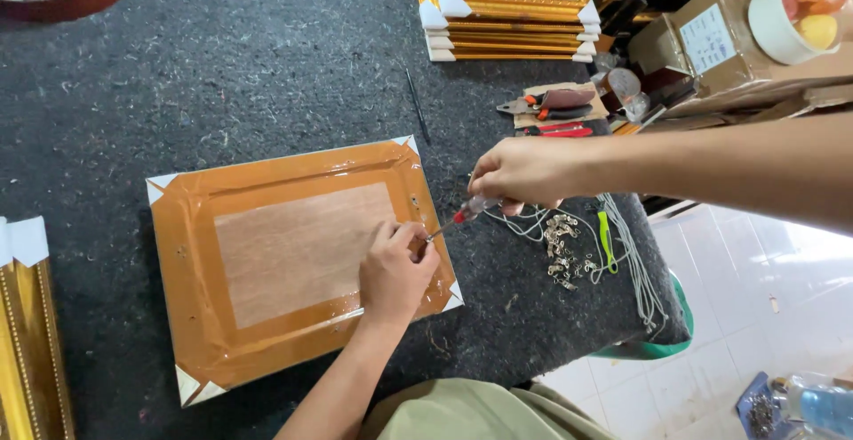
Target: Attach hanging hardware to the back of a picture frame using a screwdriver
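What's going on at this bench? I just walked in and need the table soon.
A person has a picture frame lying face down on the grey felt table, its back sealed with brown tape. The left hand presses on the frame's right edge, while the right hand holds a screwdriver with its tip at that edge. Small metal hangers and cord lie beside it, and gold frames are stacked behind.

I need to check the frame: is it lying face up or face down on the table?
Face down. The frame shows its taped brown back and wooden backing panel; both hands work on its right edge.
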